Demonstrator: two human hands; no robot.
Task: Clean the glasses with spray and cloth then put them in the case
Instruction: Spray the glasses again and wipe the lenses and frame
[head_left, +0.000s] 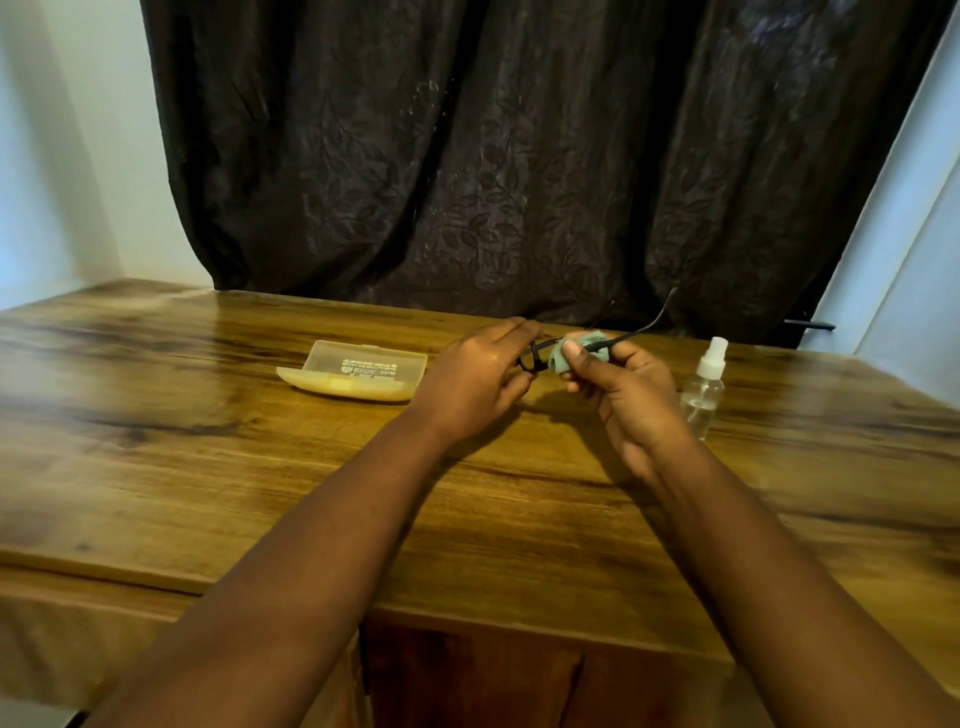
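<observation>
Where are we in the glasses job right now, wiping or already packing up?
Wiping. The right hand presses the green cloth around the glasses, which the left hand holds by the frame above the table. The spray bottle stands set aside at the right, so spraying looks done. Still left: the case lies open and holds no glasses.

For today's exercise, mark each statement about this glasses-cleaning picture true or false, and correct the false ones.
1. The right hand presses a green cloth onto the glasses. True.
2. The spray bottle lies on its side. False: it stands upright on the wooden table.
3. The glasses case lies open to the left of both hands. True.
4. The left hand holds the spray bottle. False: it holds the glasses frame.
5. The glasses are already in the case. False: they are held above the table.
</observation>
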